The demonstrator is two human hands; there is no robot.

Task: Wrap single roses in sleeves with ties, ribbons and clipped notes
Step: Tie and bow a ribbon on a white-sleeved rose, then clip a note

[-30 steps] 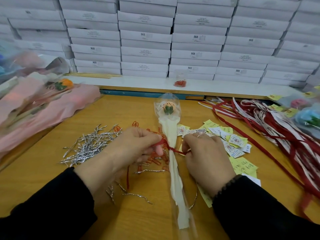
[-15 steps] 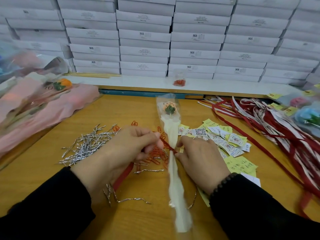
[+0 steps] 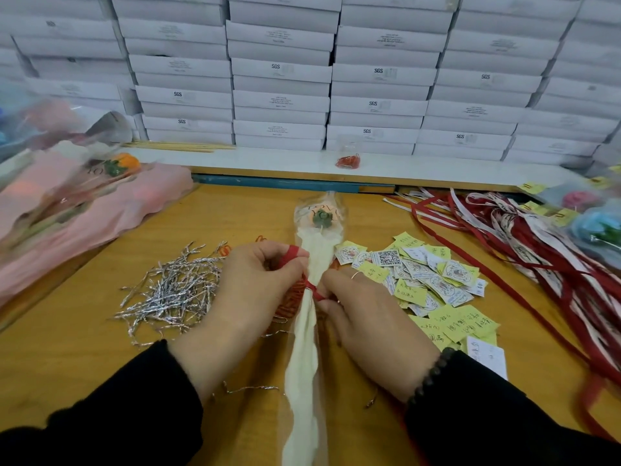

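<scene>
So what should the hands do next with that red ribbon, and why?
Probably pull both ends snug into a knot. The red ribbon already circles the narrow part of the sleeve below the rose. The left hand pinches one end, looped over a finger, and the right hand holds the other side, but no bow shows yet.

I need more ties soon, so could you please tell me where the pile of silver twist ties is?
In the head view, the silver twist ties lie on the wooden table, just left of the left hand.
</scene>
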